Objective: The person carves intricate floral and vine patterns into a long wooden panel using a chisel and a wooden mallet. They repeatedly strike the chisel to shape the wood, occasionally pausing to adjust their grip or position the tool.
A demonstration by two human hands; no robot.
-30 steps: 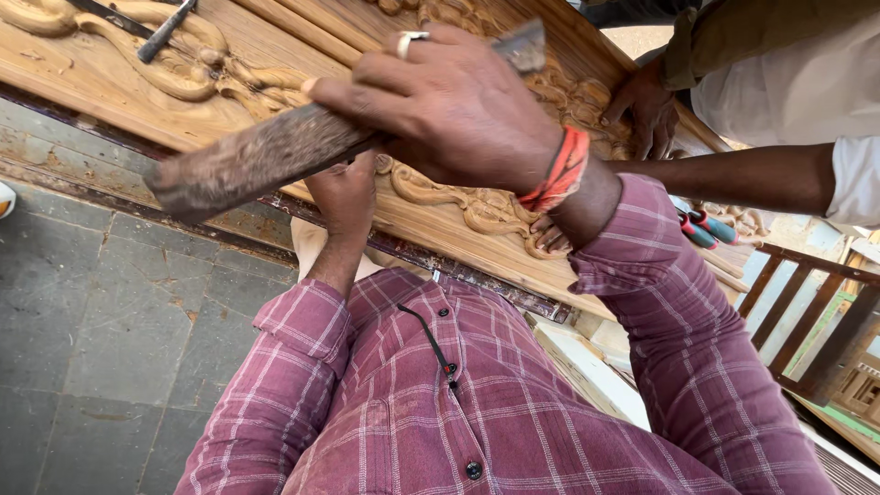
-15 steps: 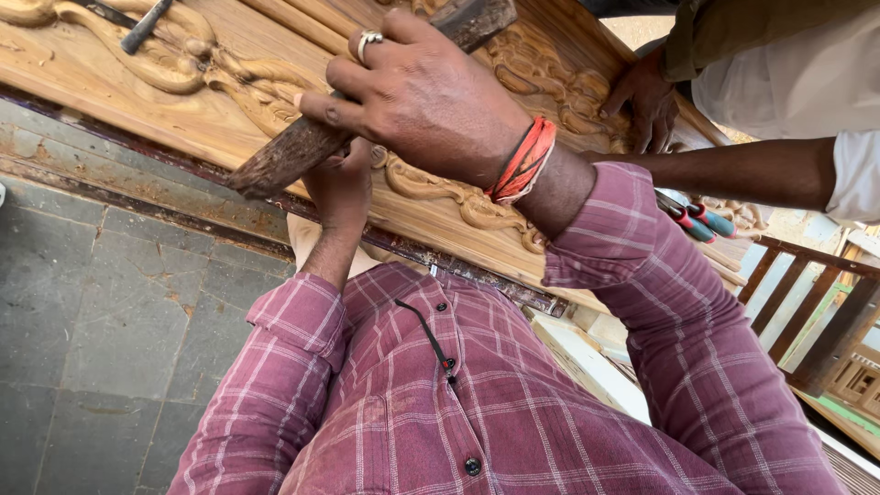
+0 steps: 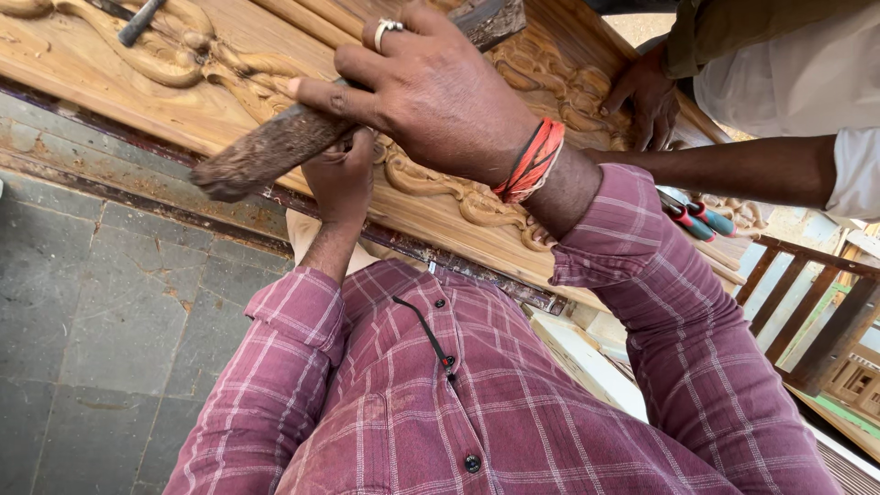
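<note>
My right hand (image 3: 440, 92), with a ring and a red-orange thread band at the wrist, is shut on a rough, worn wooden mallet (image 3: 266, 151) held slantwise above the carved wooden panel (image 3: 101, 64). Under the mallet my left hand (image 3: 341, 179) is curled against the panel's carved edge. The mallet hides what, if anything, my left hand holds. Both my sleeves are maroon plaid.
Another person's hand (image 3: 646, 101) rests on the carving at the far right, with a bare forearm (image 3: 752, 170) beside it. Red- and teal-handled tools (image 3: 697, 220) lie on the panel's right end, a metal tool (image 3: 137, 23) at the top left. Grey stone floor (image 3: 92, 321) is on the left, a wooden railing (image 3: 807, 312) on the right.
My right hand has tilted the mallet a little steeper and drawn it closer over my left hand. My left hand stays at the panel edge.
</note>
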